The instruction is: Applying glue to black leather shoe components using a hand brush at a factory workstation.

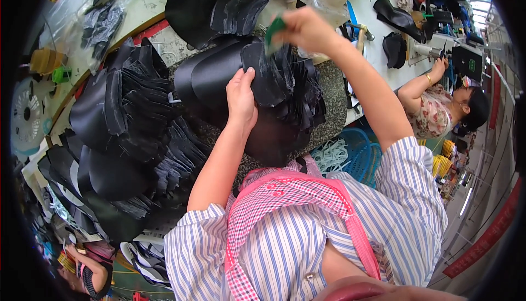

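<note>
Blue-striped shirt (pixel 285 240): nearest the lens, pink checked apron (pixel 253 208) over it.
Top black piece (pixel 263 79): mid-scene, lying over the right part of the black stack (pixel 205 76); pale, rough-looking margin along its right side.
Left hand (pixel 241 95): on the near-left part of that piece, thumb extended on it. Can't tell whether the fingers pinch from underneath or only press.
Right hand (pixel 307 29): blurred, fingers closed around a green implement (pixel 276 28), at the far side of the piece.
Green implement contact: lower end sits at the margin; blur hides its kind and whether it touches.
Step, my read: working the pale margin with the implement.
Hold: press firmly near the margin so the piece can't skid on the ones below; thumb out of the stroke line.
Stroke: light, even, along the margin; spare the smooth black face.
Fanned edges: layers at the right look loose and could snag or shift. Square them first if they slide.
Speckled slab (pixel 335 84): shows beside the stack on the right; good firm backing if the stack stays fully on it.
Left piles (pixel 90 101): more black pieces, near enough to knock with the left elbow.
Blue basket (pixel 359 153): near right, holding pale straps (pixel 331 155).
White table (pixel 377 49): far right, black shoe part (pixel 397 18) on it.
Co-worker (pixel 430 103): right, well apart.
</note>
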{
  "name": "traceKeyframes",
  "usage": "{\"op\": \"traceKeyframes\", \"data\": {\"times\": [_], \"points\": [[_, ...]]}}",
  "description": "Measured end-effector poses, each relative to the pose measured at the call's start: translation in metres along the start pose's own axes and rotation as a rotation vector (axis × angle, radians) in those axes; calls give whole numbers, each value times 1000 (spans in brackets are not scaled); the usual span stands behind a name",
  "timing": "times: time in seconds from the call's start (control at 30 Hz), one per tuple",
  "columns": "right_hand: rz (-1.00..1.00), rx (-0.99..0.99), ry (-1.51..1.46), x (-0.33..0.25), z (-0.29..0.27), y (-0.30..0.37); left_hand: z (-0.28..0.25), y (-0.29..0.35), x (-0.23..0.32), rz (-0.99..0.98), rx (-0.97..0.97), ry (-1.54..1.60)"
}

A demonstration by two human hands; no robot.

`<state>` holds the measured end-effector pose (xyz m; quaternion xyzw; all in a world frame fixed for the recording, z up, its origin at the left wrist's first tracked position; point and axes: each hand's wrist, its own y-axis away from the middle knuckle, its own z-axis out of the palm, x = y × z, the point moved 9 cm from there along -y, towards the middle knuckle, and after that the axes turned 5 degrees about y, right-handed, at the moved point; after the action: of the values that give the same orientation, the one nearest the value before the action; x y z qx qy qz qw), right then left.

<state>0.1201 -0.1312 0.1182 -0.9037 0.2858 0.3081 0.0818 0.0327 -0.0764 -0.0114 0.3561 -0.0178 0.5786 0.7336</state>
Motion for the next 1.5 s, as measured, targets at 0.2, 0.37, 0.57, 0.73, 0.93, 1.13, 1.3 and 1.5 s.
{"op": "traceKeyframes", "data": {"times": [0.2, 0.37, 0.57, 0.73, 0.93, 1.13, 1.3, 1.5], "points": [[452, 696, -159, 85, -76, 87, 2, 25, 139, 439, 177, -400], [575, 883, -494, 99, -45, 140, 41, 22, 239, 760, 106, -600], [648, 946, -557, 102, -19, 175, 57, -87, 184, 658, 223, -1576], [629, 991, -568, 95, -22, 182, 14, -95, 137, 813, 172, -1362], [631, 1032, -163, 105, -25, 193, -17, -1, 67, 416, -5, -1422], [644, 955, -305, 115, -17, 179, -56, 12, 34, 174, 116, -1171], [787, 817, -126, 113, -19, 205, -37, 20, 58, 301, 201, -668], [580, 1010, -798, 72, -33, 189, -8, 9, 41, 128, -82, -206]]}}
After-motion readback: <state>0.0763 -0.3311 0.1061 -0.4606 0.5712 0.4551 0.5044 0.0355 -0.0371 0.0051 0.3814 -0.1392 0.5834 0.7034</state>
